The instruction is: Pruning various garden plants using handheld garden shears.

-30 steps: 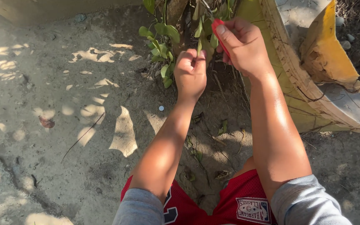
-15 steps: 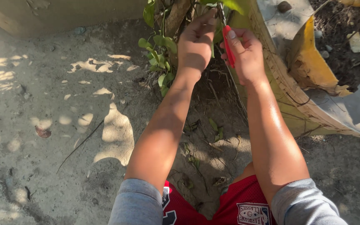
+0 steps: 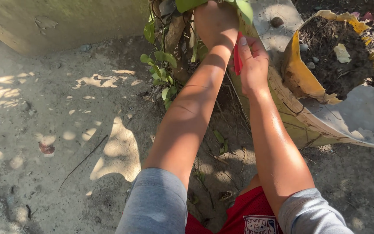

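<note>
The fingers of the right hand point(image 3: 251, 60) are curling closed around a red-handled tool point(image 3: 237, 58), with the thumb lying along the top of the red grip; only the handle is showing, and its working end is hiding behind the left forearm and the leaves. The left hand point(image 3: 215, 19) is reaching up into the plant point(image 3: 163, 65) at the top edge of the view, and its fingers are running out of frame among the leaves, so whether they are open or gripping anything cannot be told. The two hands are sitting just beside each other, the red handle lying between the right palm and the left wrist. The plant's small green leaves are hanging just left of the left forearm, around a brown woody stem point(image 3: 175, 30). To the right of the right hand, a broken yellow pot point(image 3: 301, 73) is lying tilted, with dark soil point(image 3: 334, 56) showing inside it and a pale curved container point(image 3: 360, 117) beneath it. Both forearms are stretching forward from grey sleeves point(image 3: 156, 203), above red shorts point(image 3: 239, 214). The sandy ground point(image 3: 66, 130) is lying in dappled sunlight, with a thin dark twig point(image 3: 83, 161) and a dry brown leaf point(image 3: 46, 148) resting on it well to the left.
</note>
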